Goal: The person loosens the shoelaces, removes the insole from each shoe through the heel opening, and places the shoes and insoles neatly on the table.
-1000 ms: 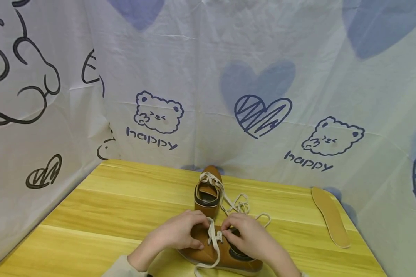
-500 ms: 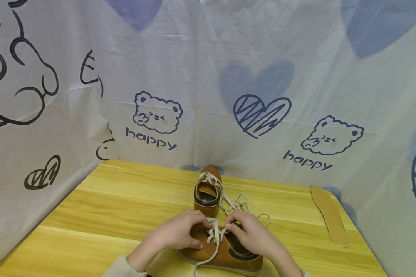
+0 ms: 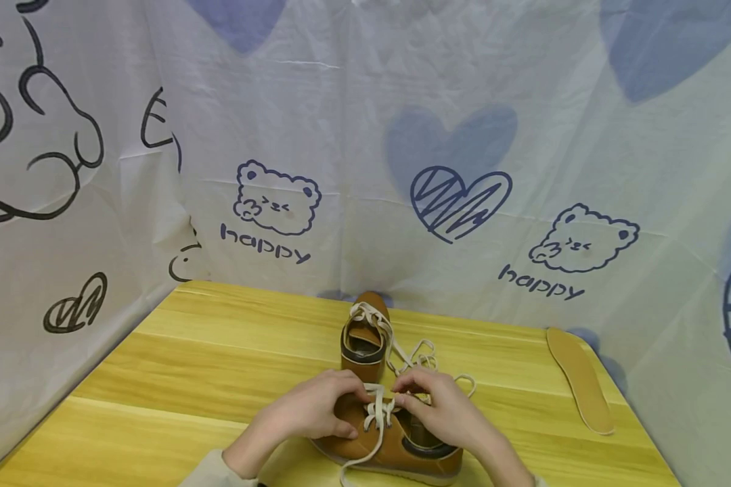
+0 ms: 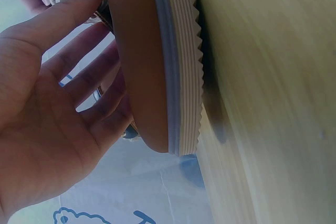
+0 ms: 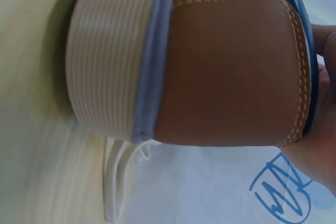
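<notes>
A brown lace-up shoe (image 3: pixel 396 450) lies sideways on the table, toe to the left. My left hand (image 3: pixel 319 406) grips its front part, thumb on the near side and fingers toward the far side. With thumb and forefinger, my right hand (image 3: pixel 447 412) pinches the cream shoelace (image 3: pixel 380 411) at the top eyelets, over the shoe opening. One loose lace end trails down the near side. The left wrist view shows the toe and ridged sole (image 4: pixel 184 66) beside my spread fingers. In the right wrist view the heel (image 5: pixel 226 72) hides most of the right hand.
A second brown shoe (image 3: pixel 362 368) stands just behind, toe toward the back, its long laces (image 3: pixel 425 362) spread to the right. A tan insole (image 3: pixel 579 382) lies near the right edge of the wooden table (image 3: pixel 219 345). Printed cloth (image 3: pixel 365 223) hangs behind.
My right hand has drawn the lace slightly up and right, then come back toward the eyelets. The lace loops now sit closer together. My left hand has stayed on the shoe's front.
</notes>
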`<state>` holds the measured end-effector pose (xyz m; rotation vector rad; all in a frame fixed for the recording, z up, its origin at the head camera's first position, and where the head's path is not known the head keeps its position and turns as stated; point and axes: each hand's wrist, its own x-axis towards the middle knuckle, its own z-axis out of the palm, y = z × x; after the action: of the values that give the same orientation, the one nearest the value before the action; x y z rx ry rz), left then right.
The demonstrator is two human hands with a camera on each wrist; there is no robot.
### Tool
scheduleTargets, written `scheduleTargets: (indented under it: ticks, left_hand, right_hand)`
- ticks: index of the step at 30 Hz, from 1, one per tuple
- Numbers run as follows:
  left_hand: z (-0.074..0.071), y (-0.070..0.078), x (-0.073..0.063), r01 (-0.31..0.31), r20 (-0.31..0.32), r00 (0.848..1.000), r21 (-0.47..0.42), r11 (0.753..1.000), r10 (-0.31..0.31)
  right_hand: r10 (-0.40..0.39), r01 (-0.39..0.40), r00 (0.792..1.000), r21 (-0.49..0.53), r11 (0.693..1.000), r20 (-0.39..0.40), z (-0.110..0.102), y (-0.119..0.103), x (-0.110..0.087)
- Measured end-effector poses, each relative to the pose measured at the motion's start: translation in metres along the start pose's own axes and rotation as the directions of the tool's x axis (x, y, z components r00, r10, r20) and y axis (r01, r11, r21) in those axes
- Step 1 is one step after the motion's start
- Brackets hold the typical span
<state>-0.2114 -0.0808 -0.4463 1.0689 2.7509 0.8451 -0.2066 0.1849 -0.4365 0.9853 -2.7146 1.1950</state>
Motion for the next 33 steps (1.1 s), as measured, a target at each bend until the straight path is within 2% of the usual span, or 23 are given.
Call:
scheduleTargets:
  ticks: [3,7,10,13,17,25,28,33]
  left_hand:
    - [-0.001,0.0,0.0,-0.01,-0.001,1.0,-0.004,1.0,0.01]
    - [-0.001,0.0,0.0,-0.015,-0.003,1.0,-0.003,1.0,0.015]
    - [0.0,-0.001,0.001,-0.015,-0.004,1.0,-0.001,1.0,0.015]
    - [0.0,-0.001,0.001,-0.018,-0.006,1.0,0.0,1.0,0.018]
    - [0.0,-0.001,0.001,-0.015,-0.004,1.0,0.006,1.0,0.015]
    - [0.002,-0.001,0.001,0.008,0.001,1.0,0.004,1.0,-0.008]
    - [0.002,-0.001,0.001,0.008,0.004,1.0,0.005,1.0,-0.008]
    - [0.001,-0.001,0.0,0.003,0.005,1.0,-0.002,1.0,-0.003]
  right_hand:
    - [-0.1,0.101,0.995,-0.055,0.993,0.007,-0.002,0.0,0.0]
    - [-0.224,0.223,0.974,-0.172,0.959,0.017,-0.002,-0.002,0.0]
    - [-0.246,0.244,0.969,-0.247,0.938,0.025,-0.001,-0.007,-0.001]
    - [-0.228,0.231,0.973,-0.278,0.932,0.042,-0.002,-0.011,-0.001]
    - [-0.183,0.189,0.982,-0.263,0.946,0.047,-0.002,-0.01,-0.002]
    - [-0.068,0.066,0.997,-0.077,0.995,-0.026,0.0,0.005,-0.001]
    - [-0.001,0.0,0.999,-0.012,1.0,-0.052,0.0,0.01,-0.001]
    - [0.107,-0.103,0.993,0.07,0.992,-0.049,0.0,0.014,0.002]
